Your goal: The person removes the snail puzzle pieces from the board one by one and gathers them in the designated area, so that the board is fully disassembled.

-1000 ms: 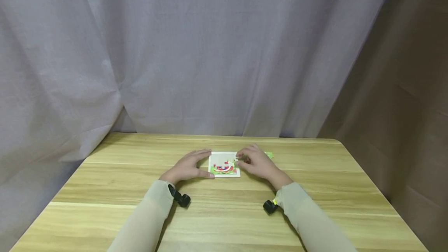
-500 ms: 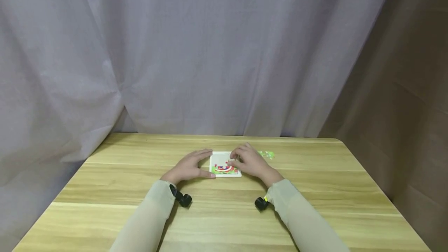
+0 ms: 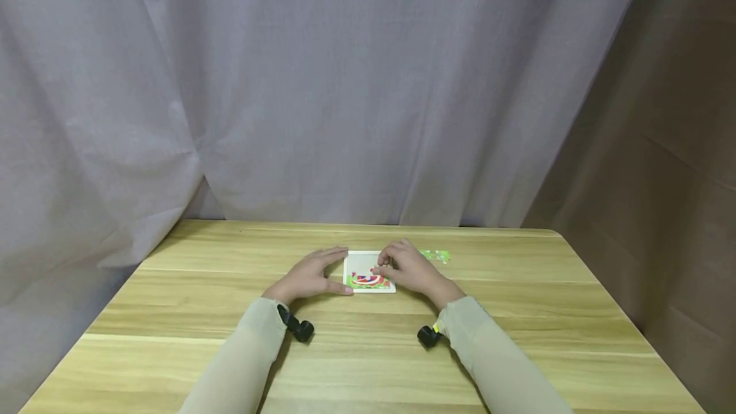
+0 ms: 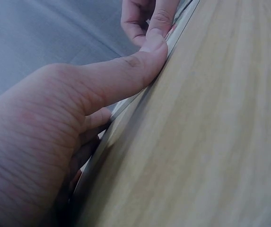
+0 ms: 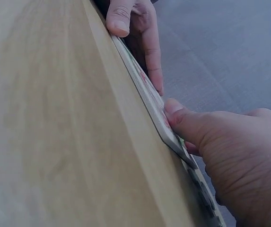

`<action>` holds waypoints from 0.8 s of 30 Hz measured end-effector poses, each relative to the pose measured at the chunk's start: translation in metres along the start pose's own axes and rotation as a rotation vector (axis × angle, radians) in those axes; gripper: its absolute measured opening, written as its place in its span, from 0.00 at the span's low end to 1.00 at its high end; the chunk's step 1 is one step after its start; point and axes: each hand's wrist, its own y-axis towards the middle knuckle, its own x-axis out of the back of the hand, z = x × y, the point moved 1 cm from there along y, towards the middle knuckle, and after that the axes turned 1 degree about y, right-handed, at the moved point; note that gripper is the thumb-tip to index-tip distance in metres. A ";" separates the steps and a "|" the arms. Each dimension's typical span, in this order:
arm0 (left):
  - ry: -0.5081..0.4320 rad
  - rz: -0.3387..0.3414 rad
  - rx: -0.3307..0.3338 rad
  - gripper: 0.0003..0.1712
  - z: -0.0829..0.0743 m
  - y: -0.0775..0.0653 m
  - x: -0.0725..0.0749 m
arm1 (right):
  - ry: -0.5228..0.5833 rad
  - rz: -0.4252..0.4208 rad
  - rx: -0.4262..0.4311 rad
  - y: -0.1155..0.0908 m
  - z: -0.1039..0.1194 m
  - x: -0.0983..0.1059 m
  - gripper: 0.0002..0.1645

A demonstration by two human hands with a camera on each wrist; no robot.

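In the head view a small jigsaw puzzle in a white tray [image 3: 362,252] lies on the table, its near part filled with a red, white, blue and green picture [image 3: 368,281]. My left hand [image 3: 310,273] rests along the tray's left side, thumb at the near corner, straight fingers at the far one. Over the tray's right part, my right hand [image 3: 411,268] pinches a small puzzle piece [image 3: 383,266] between thumb and curled fingers, low over the picture. The fingers hide most of that piece. The right wrist view shows the right thumb [image 5: 178,113] down at the tray's surface.
Loose green puzzle pieces [image 3: 441,256] lie to the right of the tray, partly behind the right hand. The wooden table [image 3: 368,363] ends at a grey curtain [image 3: 345,114]. Black wrist cameras [image 3: 303,331] hang from both sleeves.
My right hand has moved left from the tray's right edge to over the picture, carrying the piece, and lowered it slightly. The left hand stays at the tray's side.
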 end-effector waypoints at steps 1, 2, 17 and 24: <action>-0.001 0.001 0.001 0.59 0.000 0.000 0.000 | 0.012 0.004 -0.008 0.000 0.007 0.004 0.22; -0.002 0.002 0.001 0.59 0.000 0.000 0.000 | 0.012 0.009 -0.018 0.000 0.010 0.006 0.21; -0.016 0.003 0.007 0.59 0.000 0.000 0.000 | 0.131 0.079 -0.109 -0.002 0.022 0.012 0.13; -0.014 0.004 0.014 0.59 -0.001 0.000 -0.001 | 0.138 0.092 -0.127 -0.005 0.023 0.015 0.11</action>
